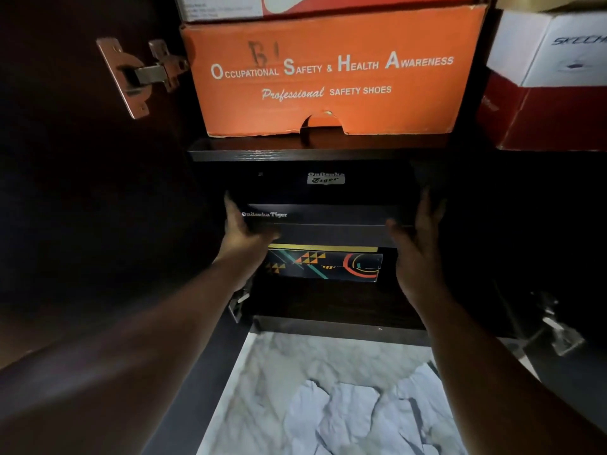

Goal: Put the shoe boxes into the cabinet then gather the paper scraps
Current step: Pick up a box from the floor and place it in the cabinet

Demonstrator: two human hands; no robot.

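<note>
A black Onitsuka Tiger shoe box (323, 205) sits partly inside the dark cabinet, under the shelf (315, 152), on top of a black box with a colourful geometric print (323, 266). My left hand (244, 229) grips its left end, thumb curled under the front edge. My right hand (415, 238) presses flat against its right end with straight fingers. Crumpled white paper scraps (354, 412) lie on the marble floor (282, 366) below my arms.
An orange safety-shoes box (331, 73) stands on the shelf above, with another box on top. A white and red Skechers box (551, 80) sits to the right. The open cabinet door with a metal hinge (138, 75) is at the left.
</note>
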